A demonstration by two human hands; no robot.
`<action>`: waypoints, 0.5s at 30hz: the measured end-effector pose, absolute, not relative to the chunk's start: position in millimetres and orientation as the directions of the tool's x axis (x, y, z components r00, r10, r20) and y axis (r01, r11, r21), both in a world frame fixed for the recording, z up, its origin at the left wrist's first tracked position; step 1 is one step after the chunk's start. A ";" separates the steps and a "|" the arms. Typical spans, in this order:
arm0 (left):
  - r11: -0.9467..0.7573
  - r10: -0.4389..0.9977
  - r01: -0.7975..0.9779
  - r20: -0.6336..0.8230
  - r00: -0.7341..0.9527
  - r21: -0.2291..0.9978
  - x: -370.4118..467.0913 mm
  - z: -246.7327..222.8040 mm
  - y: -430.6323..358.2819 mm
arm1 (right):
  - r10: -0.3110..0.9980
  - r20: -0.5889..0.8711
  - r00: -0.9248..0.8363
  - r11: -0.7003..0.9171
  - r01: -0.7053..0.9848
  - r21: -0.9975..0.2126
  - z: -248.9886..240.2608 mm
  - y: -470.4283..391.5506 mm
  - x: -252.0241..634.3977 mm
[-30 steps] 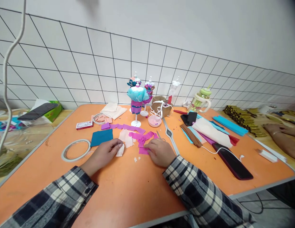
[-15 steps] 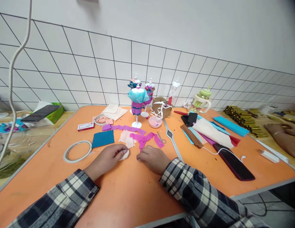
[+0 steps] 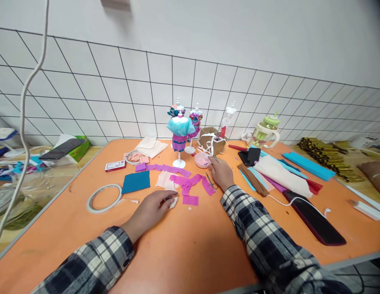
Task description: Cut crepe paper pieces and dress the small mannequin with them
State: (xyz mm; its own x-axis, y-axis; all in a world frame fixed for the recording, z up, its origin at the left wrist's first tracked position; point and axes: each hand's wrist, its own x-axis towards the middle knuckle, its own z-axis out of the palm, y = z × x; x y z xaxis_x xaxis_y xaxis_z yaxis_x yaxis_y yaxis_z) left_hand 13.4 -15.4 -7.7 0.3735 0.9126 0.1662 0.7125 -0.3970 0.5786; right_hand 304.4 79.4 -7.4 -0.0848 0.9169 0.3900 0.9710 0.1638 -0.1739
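Observation:
My left hand (image 3: 155,210) rests low over the table, thumb and fingers pinching a small pale piece of crepe paper (image 3: 173,203). Farther out, my right hand (image 3: 221,171) has its fingertips at the right rim of a small pink bowl (image 3: 202,161) and appears to grip it. Tiny bits lie inside the bowl. Between my hands is a magenta paper rectangle (image 3: 190,200). Beyond it lie magenta paper strips (image 3: 186,185), a pale pink sheet (image 3: 164,179) and small scissors (image 3: 212,182). A little dress form (image 3: 179,141) in turquoise and purple paper stands behind.
To the left are a tape roll (image 3: 91,201), a teal paper square (image 3: 136,182) and a red-white box (image 3: 115,165). At right lie folded papers (image 3: 278,173), a dark phone-like device (image 3: 315,220) with a white cable, and a drink bottle (image 3: 263,132). Another person's arm (image 3: 375,173) shows far right.
My right hand has moved forward and right to the pink bowl, uncovering the magenta rectangle. My left hand has shifted slightly right, still pinching the pale paper. The view has shifted a little.

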 end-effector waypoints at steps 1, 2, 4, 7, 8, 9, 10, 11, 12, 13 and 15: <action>-0.397 0.916 0.725 0.187 0.356 0.563 13.9 -8.9 -13.3 | 0.900 0.425 -0.097 0.191 0.964 -0.185 -6.7 77.8 305.6; -0.402 0.915 0.740 0.213 0.342 0.539 13.5 -9.3 -11.2 | 0.876 0.469 -0.110 0.227 0.953 -0.201 -5.5 74.7 306.6; -0.428 0.902 0.774 0.271 0.336 0.466 9.6 -7.5 -7.8 | 0.818 0.550 -0.171 0.345 0.910 -0.231 -2.4 64.0 306.3; -0.474 0.872 0.810 0.314 0.377 0.344 -2.1 0.3 -5.4 | 0.735 0.493 -0.465 0.625 0.746 -0.228 0.4 41.0 297.5; -0.486 0.864 0.815 0.315 0.393 0.315 -6.6 3.6 -5.4 | 0.693 0.425 -0.583 0.706 0.669 -0.233 0.0 33.4 292.6; -0.505 0.852 0.811 0.317 0.416 0.295 -10.8 7.0 -5.8 | 0.650 0.359 -0.670 0.758 0.603 -0.248 -0.9 26.9 287.5; -0.540 0.834 0.793 0.309 0.458 0.282 -14.3 10.2 -6.3 | 0.623 0.302 -0.722 0.782 0.562 -0.269 -2.3 21.8 282.8; -0.587 0.806 0.762 0.292 0.515 0.276 -16.8 13.0 -7.0 | 0.615 0.257 -0.746 0.785 0.548 -0.288 -3.8 18.4 279.0; -0.637 0.770 0.721 0.264 0.580 0.274 -18.4 15.2 -7.7 | 0.621 0.220 -0.752 0.777 0.553 -0.301 -5.4 16.7 276.4; -0.682 0.731 0.677 0.229 0.643 0.276 -18.8 16.6 -8.3 | 0.639 0.191 -0.745 0.759 0.570 -0.314 -6.6 16.5 275.3; -0.732 0.673 0.616 0.168 0.720 0.290 -16.7 16.2 -9.1 | 0.678 0.154 -0.719 0.721 0.608 -0.333 -7.4 18.2 276.0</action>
